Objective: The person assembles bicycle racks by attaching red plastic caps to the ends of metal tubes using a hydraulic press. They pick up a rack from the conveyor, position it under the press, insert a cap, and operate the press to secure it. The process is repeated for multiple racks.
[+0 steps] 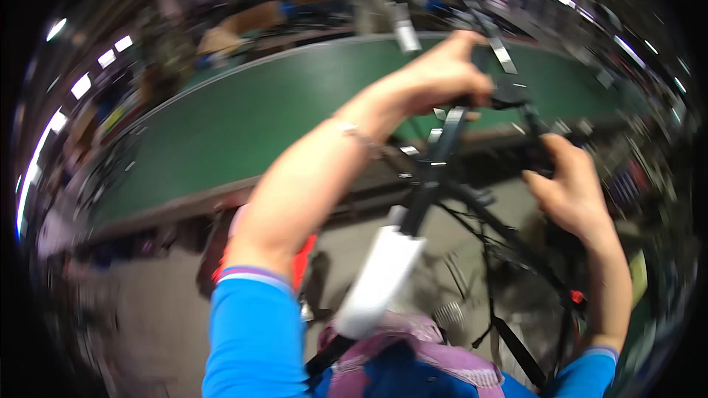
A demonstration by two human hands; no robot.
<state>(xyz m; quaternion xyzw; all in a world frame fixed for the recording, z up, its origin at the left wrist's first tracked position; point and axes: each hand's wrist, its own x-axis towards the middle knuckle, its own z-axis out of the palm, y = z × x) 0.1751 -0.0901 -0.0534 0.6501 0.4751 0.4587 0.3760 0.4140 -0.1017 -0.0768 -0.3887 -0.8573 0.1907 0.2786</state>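
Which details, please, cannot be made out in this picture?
Head view:
Left hand: exact finger placement at the black frame, smeared by motion.
Right hand: whether it grips the frame, also blurred.
Brown shapes beyond the green table: what they are, blurred.
Blue left sleeve: upper part, cut off by the lower edge.

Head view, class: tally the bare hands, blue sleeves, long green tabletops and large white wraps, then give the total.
Bare hands: 2, left hand and right hand
Blue sleeves: 2, left sleeve and right sleeve
Long green tabletop: 1
Large white wrap on black tube: 1
Total: 6
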